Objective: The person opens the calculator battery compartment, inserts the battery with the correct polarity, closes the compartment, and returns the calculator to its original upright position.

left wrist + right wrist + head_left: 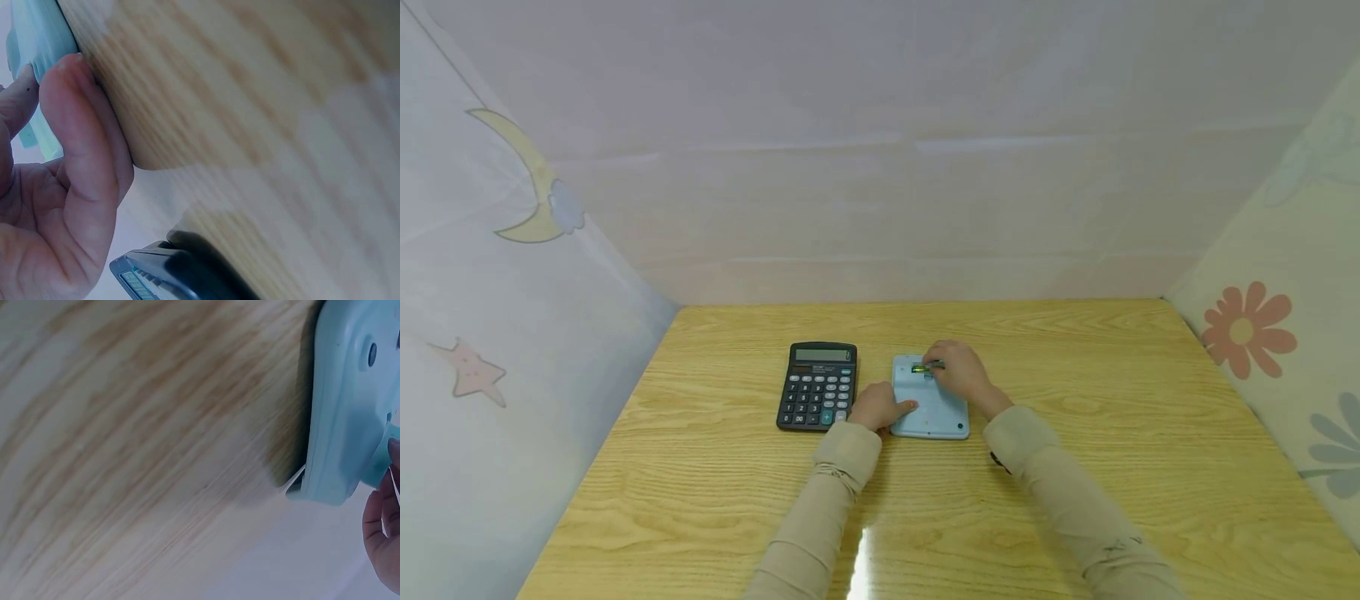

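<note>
A light-blue device, seemingly a calculator (928, 417), lies face down on the table with its battery compartment uncovered. A green battery (919, 368) shows in that compartment. My left hand (877, 406) holds the device's left edge, thumb on its back and fingers curled against its side; the left wrist view shows this grip (75, 181) up close. At the far right part of the device, my right hand (961, 370) pinches a small light-blue battery cover (379, 461) beside the compartment. The right fingertips are partly cut off in the right wrist view.
A black desk calculator (818, 387) lies face up just left of my left hand. Both stand on a wood-grain table (715, 500). Behind the table rises a pale fabric wall (880, 208), with printed side walls at left and right.
</note>
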Demonstrator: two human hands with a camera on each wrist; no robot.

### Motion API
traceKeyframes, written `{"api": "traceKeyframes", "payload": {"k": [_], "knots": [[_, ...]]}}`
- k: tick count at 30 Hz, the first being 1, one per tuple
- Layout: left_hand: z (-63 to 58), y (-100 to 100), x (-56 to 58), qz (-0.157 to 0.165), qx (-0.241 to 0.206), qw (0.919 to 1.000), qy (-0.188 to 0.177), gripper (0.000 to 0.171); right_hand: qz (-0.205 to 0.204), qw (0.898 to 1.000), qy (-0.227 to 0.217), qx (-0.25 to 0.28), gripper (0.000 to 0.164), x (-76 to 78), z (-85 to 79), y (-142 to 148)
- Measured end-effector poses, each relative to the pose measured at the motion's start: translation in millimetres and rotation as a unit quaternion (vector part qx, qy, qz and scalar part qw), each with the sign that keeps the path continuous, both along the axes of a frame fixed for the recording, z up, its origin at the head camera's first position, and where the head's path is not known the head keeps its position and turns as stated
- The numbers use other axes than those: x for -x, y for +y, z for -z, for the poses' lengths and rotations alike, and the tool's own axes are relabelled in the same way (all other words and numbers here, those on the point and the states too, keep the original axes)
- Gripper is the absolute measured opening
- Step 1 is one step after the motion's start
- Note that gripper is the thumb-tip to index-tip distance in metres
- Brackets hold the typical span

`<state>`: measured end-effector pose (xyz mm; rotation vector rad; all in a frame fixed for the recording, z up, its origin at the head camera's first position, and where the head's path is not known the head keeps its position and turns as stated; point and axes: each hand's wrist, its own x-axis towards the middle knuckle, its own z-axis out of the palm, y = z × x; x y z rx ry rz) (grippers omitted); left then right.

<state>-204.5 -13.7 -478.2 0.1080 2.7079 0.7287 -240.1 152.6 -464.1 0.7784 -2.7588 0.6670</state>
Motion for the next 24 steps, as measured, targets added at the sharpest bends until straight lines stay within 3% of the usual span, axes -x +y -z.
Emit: {"api": "traceKeyframes", "payload": {"k": [24], "knots": [[1.7,-1.3,0.9,0.009,0.002,1.0,0.003,0.046,-0.008,0.999,0.01,-0.042,0.01,-10.2,4.8,-2.2]]}}
